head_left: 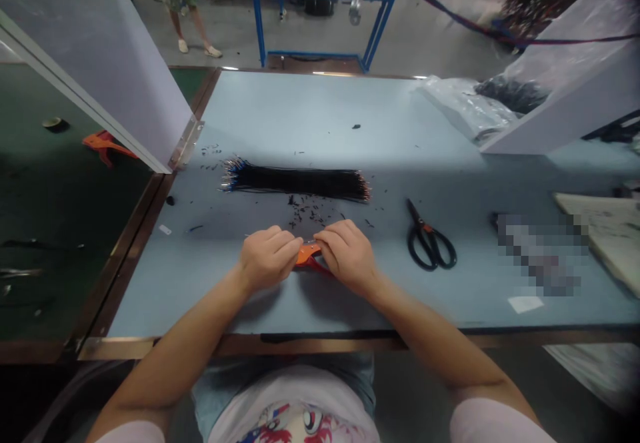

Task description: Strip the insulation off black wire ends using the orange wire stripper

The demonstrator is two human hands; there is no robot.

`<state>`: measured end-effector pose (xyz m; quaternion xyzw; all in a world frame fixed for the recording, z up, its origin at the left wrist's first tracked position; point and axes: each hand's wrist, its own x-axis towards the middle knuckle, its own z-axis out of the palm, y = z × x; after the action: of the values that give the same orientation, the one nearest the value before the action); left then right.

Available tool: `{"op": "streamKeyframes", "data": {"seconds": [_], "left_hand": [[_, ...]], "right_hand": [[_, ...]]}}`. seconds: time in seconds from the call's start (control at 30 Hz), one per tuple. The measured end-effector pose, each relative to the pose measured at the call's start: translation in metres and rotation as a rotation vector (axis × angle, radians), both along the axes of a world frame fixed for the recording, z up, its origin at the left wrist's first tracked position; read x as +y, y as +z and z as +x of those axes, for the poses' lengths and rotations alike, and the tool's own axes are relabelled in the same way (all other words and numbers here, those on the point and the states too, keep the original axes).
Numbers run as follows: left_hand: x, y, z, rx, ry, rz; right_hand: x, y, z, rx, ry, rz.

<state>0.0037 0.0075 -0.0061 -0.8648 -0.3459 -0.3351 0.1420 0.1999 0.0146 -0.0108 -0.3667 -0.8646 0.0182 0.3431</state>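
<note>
Both my hands meet over the blue-grey table near its front edge. My left hand is closed, its fingertips pressed together at the left side of an orange tool. Closed too, my right hand pinches at the tool's right side. Something thin shows between the fingertips, too small to make out. Just beyond the hands are small black scraps. Behind them lies a long bundle of black wires, with blue and metal tips at its left end and copper-coloured tips at its right.
Black-handled scissors lie right of my hands. A blurred object and a white paper piece are farther right. Plastic bags rest at the back right. White panels stand on both sides. A person's legs show beyond the table.
</note>
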Motion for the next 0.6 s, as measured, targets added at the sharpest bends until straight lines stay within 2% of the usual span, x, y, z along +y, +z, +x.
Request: {"op": "streamKeyframes", "data": {"seconds": [0.1, 0.2, 0.27, 0.33, 0.4, 0.5, 0.6], "left_hand": [[0.003, 0.005, -0.007, -0.051, 0.037, -0.037], [0.010, 0.014, -0.020, -0.279, 0.109, -0.100], [0.014, 0.017, -0.027, -0.407, 0.131, -0.140], [0.015, 0.015, -0.027, -0.400, 0.121, -0.151], [0.013, 0.011, -0.022, -0.293, 0.098, -0.145], [0.007, 0.003, -0.012, -0.121, 0.064, -0.139], [0.003, -0.001, -0.004, -0.043, 0.043, -0.146]], "right_hand": [[0.007, 0.001, 0.009, -0.003, -0.091, 0.007], [0.018, 0.004, 0.022, 0.097, -0.270, -0.004], [0.023, 0.004, 0.026, 0.093, -0.309, -0.026], [0.023, 0.002, 0.024, 0.061, -0.277, -0.052], [0.019, -0.001, 0.018, 0.077, -0.224, -0.074], [0.011, -0.003, 0.009, 0.092, -0.097, -0.080], [0.007, -0.002, 0.005, 0.007, 0.036, -0.079]]}}
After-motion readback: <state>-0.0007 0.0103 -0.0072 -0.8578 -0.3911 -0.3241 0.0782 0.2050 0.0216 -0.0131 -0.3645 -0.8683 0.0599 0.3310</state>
